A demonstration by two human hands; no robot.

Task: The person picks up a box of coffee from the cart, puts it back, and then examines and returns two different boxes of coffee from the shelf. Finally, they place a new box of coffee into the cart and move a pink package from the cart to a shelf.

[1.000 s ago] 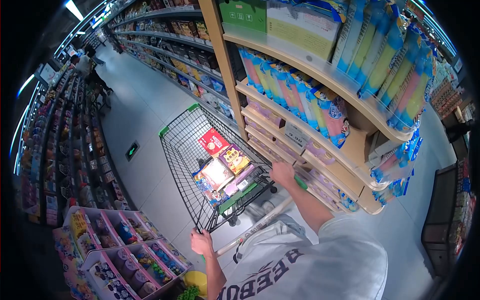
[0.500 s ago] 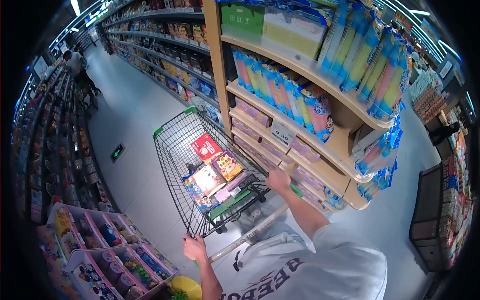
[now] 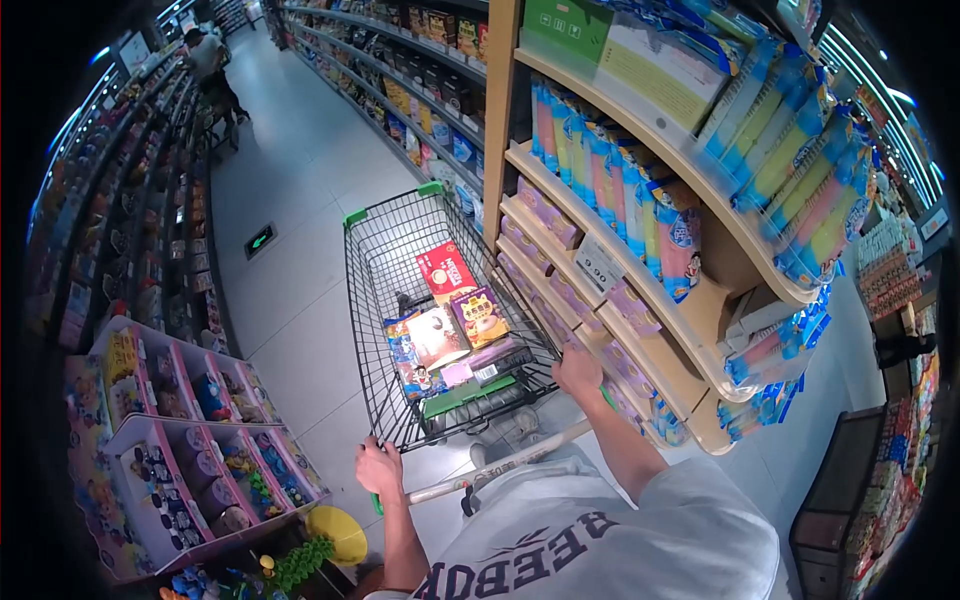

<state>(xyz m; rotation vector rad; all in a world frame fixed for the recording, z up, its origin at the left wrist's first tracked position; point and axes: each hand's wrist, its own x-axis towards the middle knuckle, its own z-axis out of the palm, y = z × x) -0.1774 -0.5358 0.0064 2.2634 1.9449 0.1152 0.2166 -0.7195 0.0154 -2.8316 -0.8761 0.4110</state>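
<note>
A black wire shopping cart (image 3: 372,330) with green corner pieces stands in front of me. My left hand (image 3: 380,468) is closed around its near left corner, where the handle bar ends in green. My right hand (image 3: 578,372) is wrapped round the near right corner, close to the shelf. The pale handle bar (image 3: 530,452) runs between them, just ahead of my shirt. In the basket lie a red box (image 3: 445,270), a purple and yellow box (image 3: 480,318), a white and brown package (image 3: 436,338) and a blue bag (image 3: 402,352).
A curved wooden shelf (image 3: 640,300) of blue snack bags stands close on the right. On the near left is a pink toy display (image 3: 200,450); long shelves (image 3: 150,200) line the aisle. A person (image 3: 212,75) stands far up the aisle at left.
My view has turned leftward, so the cart, shelves and distant person appear further right. The cart points more directly up the aisle. Both hands keep their hold.
</note>
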